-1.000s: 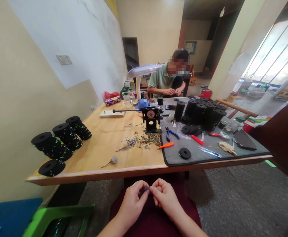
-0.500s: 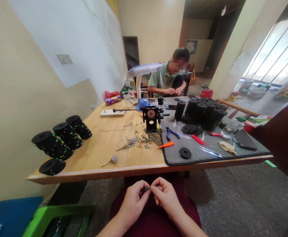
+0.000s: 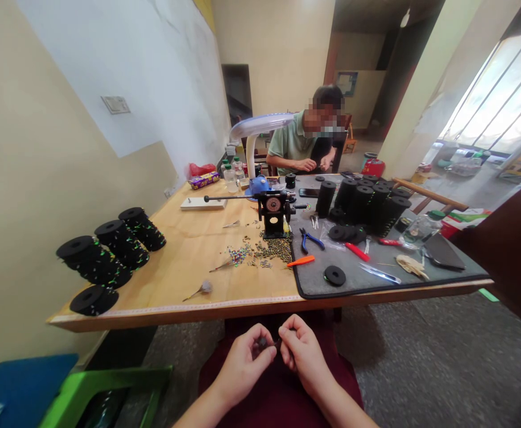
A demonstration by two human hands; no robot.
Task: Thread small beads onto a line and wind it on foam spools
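Observation:
Both of my hands are held low over my lap, in front of the table edge. My left hand (image 3: 248,361) is closed, thumb against curled fingers, on a small dark grey piece (image 3: 263,343) that is mostly hidden. A short distance to its right, my right hand (image 3: 304,355) pinches thumb and forefinger together; whatever it grips is too small to name. On the table beyond lie a feathery grey tuft on a thin stem (image 3: 205,288), a pile of small brass-coloured parts (image 3: 278,250) and several multicoloured beads (image 3: 239,255).
Black foam spools (image 3: 79,252) stand at the left, more (image 3: 363,202) at the right on a grey mat (image 3: 305,284). A black winding device (image 3: 273,214) and desk lamp (image 3: 251,154) stand mid-table. Blue-handled pliers (image 3: 310,240) and tweezers (image 3: 380,273) lie nearby. Opposite sits another person (image 3: 287,142).
My right hand has moved slightly up and right, away from my left hand, so a small gap shows between the fingertips. The other person's hands have shifted a little.

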